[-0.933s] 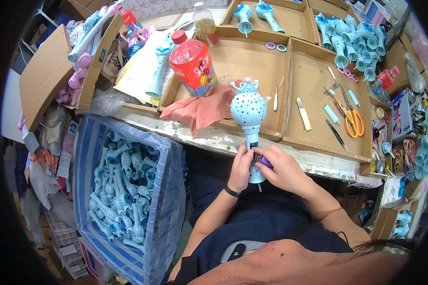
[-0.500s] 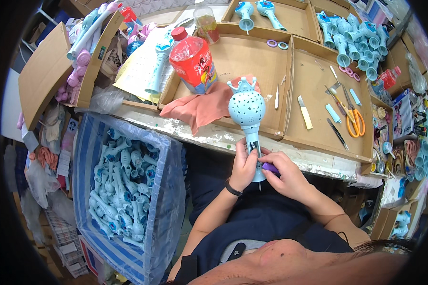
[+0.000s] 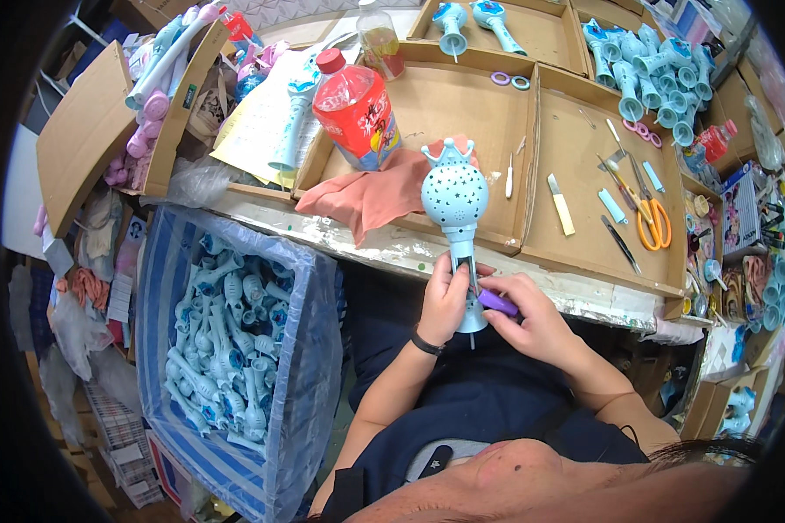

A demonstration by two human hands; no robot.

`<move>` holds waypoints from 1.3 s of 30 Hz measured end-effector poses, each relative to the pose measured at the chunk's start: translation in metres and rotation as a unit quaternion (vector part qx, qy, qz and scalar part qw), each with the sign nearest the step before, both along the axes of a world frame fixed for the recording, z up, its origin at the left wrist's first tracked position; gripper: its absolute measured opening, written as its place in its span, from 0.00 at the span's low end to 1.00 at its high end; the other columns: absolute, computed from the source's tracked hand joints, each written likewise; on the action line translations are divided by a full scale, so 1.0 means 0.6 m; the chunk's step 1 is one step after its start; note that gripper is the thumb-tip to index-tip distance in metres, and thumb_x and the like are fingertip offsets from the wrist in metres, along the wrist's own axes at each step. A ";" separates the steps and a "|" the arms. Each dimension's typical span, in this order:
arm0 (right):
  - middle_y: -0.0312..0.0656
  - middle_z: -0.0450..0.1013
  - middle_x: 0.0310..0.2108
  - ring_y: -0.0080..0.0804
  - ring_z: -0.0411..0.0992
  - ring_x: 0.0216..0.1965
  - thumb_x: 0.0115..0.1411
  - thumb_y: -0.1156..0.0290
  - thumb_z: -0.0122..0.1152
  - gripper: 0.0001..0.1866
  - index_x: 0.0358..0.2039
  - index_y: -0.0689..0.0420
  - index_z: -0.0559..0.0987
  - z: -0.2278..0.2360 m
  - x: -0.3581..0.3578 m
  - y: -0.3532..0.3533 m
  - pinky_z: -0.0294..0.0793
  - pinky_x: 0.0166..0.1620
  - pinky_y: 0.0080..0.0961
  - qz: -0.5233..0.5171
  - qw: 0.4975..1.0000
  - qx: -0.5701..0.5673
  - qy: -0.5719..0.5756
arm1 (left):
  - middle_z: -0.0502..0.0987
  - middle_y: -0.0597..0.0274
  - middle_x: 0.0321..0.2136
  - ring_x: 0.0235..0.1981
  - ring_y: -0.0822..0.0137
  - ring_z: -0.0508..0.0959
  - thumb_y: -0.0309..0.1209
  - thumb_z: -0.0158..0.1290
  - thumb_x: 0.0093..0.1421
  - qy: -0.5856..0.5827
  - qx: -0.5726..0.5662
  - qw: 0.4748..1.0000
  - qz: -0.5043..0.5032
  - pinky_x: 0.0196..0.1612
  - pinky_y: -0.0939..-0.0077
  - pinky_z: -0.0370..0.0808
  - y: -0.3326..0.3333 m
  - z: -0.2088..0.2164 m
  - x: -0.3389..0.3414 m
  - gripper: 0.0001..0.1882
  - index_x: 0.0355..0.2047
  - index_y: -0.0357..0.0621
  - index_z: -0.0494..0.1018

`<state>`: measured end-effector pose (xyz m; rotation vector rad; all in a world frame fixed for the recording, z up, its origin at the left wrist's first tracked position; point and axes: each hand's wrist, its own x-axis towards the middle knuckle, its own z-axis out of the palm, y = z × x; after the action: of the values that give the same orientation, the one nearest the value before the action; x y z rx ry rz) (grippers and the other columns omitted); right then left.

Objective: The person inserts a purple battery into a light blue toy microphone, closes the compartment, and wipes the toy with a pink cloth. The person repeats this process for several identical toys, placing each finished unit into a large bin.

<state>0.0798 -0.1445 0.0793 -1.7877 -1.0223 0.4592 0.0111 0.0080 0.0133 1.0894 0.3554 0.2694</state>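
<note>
Evidently, storage lies at far left: a blue-striped bin [image 3: 312,366], clad in clear plastic, holds a heap of light-blue wand pieces [image 3: 222,349], apparently placed within reach of the seated person. Right of it, on the bench, a red-labelled bottle [image 3: 355,113] stands upright behind a crumpled salmon cloth [image 3: 366,200]. At centre, the crown-topped star-pierced wand [image 3: 456,193] is held at the bench's front edge, globe up and handle toward the body, presumably to face its slotted handle to the worker. The left hand [image 3: 445,301] is closed around that handle, seemingly as a steady clamp. The right hand [image 3: 532,318] pinches a purple object [image 3: 499,302] between thumb and fingers beside the slot; its far end is not clear. Further right, a cardboard tray [image 3: 584,218] keeps a yellow-handled knife [image 3: 561,207], tweezers [image 3: 621,244] and orange-handled scissors [image 3: 652,225] laid apart, probably for easy picking. Compared with the frame half a second earlier, more of the handle slot is exposed and more of the purple object shows; bottle, cloth and tray tools are unchanged.
</note>
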 end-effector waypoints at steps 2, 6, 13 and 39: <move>0.45 0.72 0.46 0.31 0.75 0.43 0.59 0.79 0.60 0.16 0.49 0.60 0.74 -0.007 0.000 -0.001 0.74 0.46 0.25 -0.016 0.993 0.053 0.100 | 0.78 0.52 0.40 0.34 0.71 0.79 0.28 0.38 0.70 0.001 -0.002 1.000 -0.001 0.39 0.77 0.77 0.001 0.002 0.000 0.11 0.49 0.36 0.62; 0.48 0.69 0.55 0.27 0.72 0.51 0.62 0.82 0.57 0.13 0.47 0.63 0.71 -0.025 0.005 0.001 0.73 0.53 0.26 -0.005 0.931 0.165 0.324 | 0.78 0.52 0.40 0.30 0.71 0.79 0.27 0.38 0.70 0.007 -0.043 0.999 0.006 0.33 0.77 0.78 -0.003 0.008 0.001 0.11 0.49 0.37 0.62; 0.48 0.76 0.47 0.26 0.76 0.36 0.64 0.75 0.58 0.13 0.49 0.59 0.72 -0.056 0.019 0.016 0.73 0.36 0.17 -0.069 0.796 0.297 0.523 | 0.78 0.53 0.40 0.28 0.71 0.79 0.27 0.38 0.70 0.025 -0.107 0.994 -0.005 0.33 0.76 0.80 -0.001 0.018 0.003 0.12 0.51 0.37 0.62; 0.40 0.72 0.47 0.24 0.74 0.42 0.67 0.75 0.53 0.19 0.58 0.60 0.68 -0.058 0.024 0.040 0.75 0.42 0.21 -0.007 0.906 0.196 0.374 | 0.78 0.60 0.37 0.30 0.73 0.78 0.26 0.42 0.67 0.010 -0.160 0.987 0.008 0.33 0.76 0.78 0.008 0.013 0.001 0.12 0.48 0.37 0.70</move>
<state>0.0945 -0.1203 0.0445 -1.0992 -0.5013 0.7895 0.0116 0.0127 0.0212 0.7738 0.4100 0.2080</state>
